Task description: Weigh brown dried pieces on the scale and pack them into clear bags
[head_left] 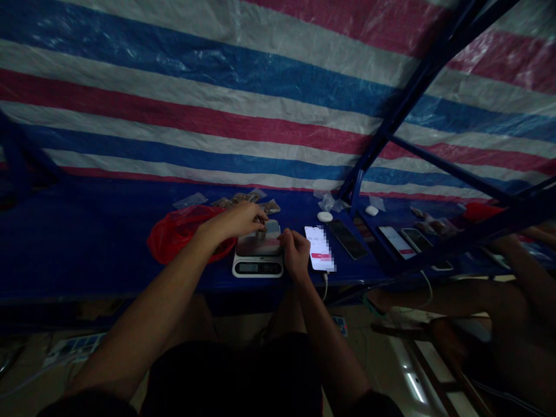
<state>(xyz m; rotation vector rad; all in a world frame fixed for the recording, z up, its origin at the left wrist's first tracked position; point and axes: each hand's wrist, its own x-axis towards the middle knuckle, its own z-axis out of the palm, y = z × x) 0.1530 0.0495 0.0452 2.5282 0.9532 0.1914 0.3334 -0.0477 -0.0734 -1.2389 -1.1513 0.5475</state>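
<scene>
A white kitchen scale (258, 267) with a lit display stands on the blue tabletop in front of me. Over its metal plate, my left hand (247, 218) reaches down with fingers closed around something small and brownish that I cannot make out. My right hand (296, 250) is curled beside the plate's right edge, thumb and forefinger pinched together; whatever they may hold is too small to tell. Beneath my left forearm lies a red plastic bag (167, 234), partly hidden by it. Small clear bags with brown contents (271, 207) rest behind the scale.
A lit phone (319, 246) on a white cable lies right of my right hand, beside a dark phone (348, 238) and a white case (324, 216). A blue metal frame (377, 150) rises at right. Another person's arm (519, 272) is farther right. Striped sheeting (217, 110) hangs behind.
</scene>
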